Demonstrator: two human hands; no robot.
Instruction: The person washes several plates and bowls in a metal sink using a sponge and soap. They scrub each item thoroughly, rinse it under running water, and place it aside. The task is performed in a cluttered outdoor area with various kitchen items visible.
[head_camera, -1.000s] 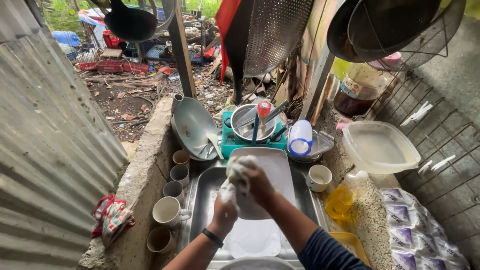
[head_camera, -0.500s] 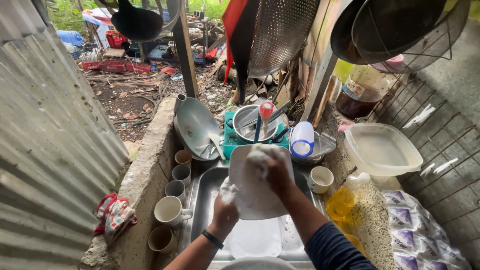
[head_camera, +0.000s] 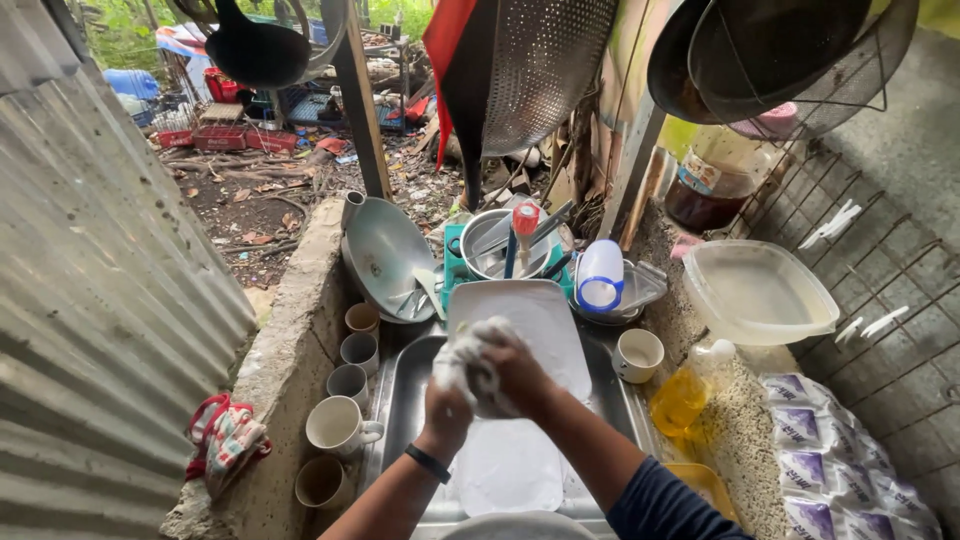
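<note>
Square white plate (head_camera: 530, 325) is held tilted over the steel sink basin (head_camera: 400, 400), far edge raised toward the teal rack (head_camera: 462, 285). Left hand (head_camera: 447, 405) is clamped on the plate's near left edge. Right hand (head_camera: 515, 375) is closed around a soapy white sponge (head_camera: 465, 365), pressed against the plate's face near the lower left corner. The hands are close together, almost touching.

Handling judgement:
- Plate is judged rigid, ceramic or melamine; cannot be told which. Moderate weight is assumed, and it is treated as breakable.
- Surface is wet and lathered, so slip risk is high. The rim should be gripped with thumb on the face and fingers behind, not pinched at a corner.
- Sponge is soft and compressible; no grip concern.
- A second white plate (head_camera: 505, 465) lies flat in the basin just below; chipping is likely if the held one is dropped on it.

Nearby: a row of mugs (head_camera: 335, 425) on the concrete ledge to the left, a small cup (head_camera: 636, 355) and a yellow detergent bottle (head_camera: 685, 395) to the right, a clear lidded container (head_camera: 760, 295) further right. A metal wok (head_camera: 385, 255) leans behind the basin.
</note>
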